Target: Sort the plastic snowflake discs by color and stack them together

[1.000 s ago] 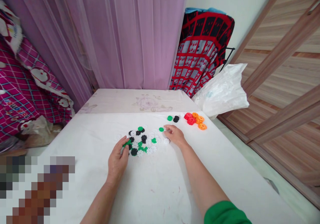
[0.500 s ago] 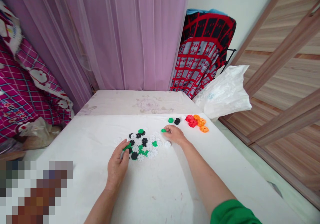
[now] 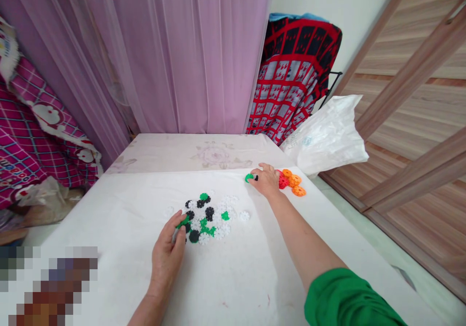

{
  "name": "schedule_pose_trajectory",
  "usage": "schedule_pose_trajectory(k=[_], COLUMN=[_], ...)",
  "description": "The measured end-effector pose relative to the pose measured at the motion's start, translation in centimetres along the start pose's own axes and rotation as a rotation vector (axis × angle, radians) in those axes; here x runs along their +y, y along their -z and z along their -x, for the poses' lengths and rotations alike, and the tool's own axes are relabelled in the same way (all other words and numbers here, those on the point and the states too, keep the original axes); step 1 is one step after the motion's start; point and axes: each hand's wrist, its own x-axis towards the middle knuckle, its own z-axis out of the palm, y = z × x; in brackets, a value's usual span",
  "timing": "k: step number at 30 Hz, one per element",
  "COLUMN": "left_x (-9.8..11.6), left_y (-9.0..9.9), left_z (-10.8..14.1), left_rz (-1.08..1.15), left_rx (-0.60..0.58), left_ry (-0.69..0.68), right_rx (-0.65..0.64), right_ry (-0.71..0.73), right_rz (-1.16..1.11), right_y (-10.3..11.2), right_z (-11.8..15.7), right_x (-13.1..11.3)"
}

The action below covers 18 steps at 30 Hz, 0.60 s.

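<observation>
Notched discs (image 3: 209, 214) in black, white and green lie mixed on the white-covered bench (image 3: 225, 277), just to the right of the left hand (image 3: 169, 246). That hand's fingers and thumb curve, parted, by a green disc (image 3: 184, 221) at the patch's left edge; whether they grip it I cannot tell. The right hand (image 3: 267, 180) is farther off, beyond the patch and to its right, its thumb at a green piece (image 3: 249, 178) on the hand's left, with a bit of a black piece (image 3: 256, 177) showing beside it. Whether this hand grasps the green one or has let it go cannot be made out. Just right of the hand lie red discs (image 3: 283, 181), partly hidden, and orange discs (image 3: 299, 191). From how things lie, the work looks partway along: red and orange already set apart, a little green and black too, while most of the mixed patch by the left hand is left to do.
</observation>
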Motion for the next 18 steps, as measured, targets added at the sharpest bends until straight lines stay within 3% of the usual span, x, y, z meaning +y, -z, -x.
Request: schedule_pose_trajectory(k=[6, 12, 18], left_x=[0.2, 0.4, 0.5], left_y=[0.1, 0.0, 0.1], left_z=[0.0, 0.1, 0.0], left_rz=[0.008, 0.018, 0.009], left_rx=[-0.003, -0.004, -0.014], left_ry=[0.009, 0.027, 0.023], right_rx=[-0.017, 0.068, -0.193], right_ry=[-0.013, -0.036, -0.040], right_rz=[-0.024, -0.198, -0.440], right_y=[-0.6, -0.2, -0.7], right_z=[0.0, 1.9, 6.2], right_x=[0.5, 0.6, -1.9])
